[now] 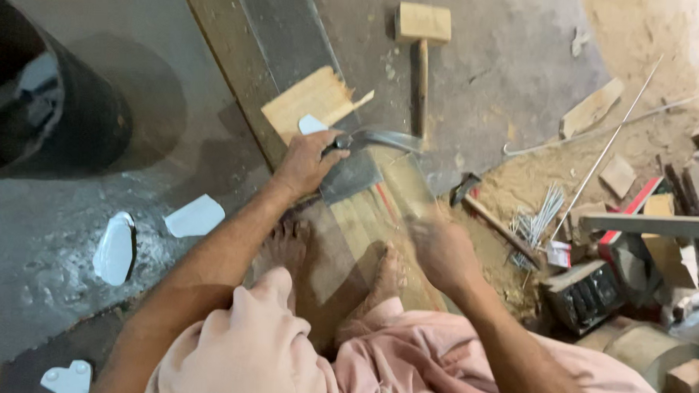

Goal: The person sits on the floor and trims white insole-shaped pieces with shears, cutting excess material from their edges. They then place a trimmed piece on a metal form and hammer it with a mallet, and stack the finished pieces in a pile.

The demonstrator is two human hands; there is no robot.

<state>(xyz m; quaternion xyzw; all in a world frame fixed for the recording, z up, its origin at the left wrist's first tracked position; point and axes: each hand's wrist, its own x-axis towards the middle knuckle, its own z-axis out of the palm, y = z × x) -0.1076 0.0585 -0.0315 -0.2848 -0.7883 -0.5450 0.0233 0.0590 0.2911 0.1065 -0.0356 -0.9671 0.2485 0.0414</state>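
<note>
Left hand (304,162) clamped around tin snips (375,137), blades projecting right of the grip, long axis roughly level. Right hand (439,250) blurred, closure indeterminate, holding sheet-metal piece (352,176) just below the blades, atop wooden plank (245,77). Left hand nearer.

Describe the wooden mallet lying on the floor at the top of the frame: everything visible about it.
The wooden mallet lies flat on the grey concrete floor, untouched by either hand. Its head is a pale, rectangular block of bare wood at the far end; a darker, round wooden handle runs from it toward the person, ending just behind the curved metal piece gripped by the left hand. It looks worn but whole. Sawdust and small chips lie nearby.
</note>
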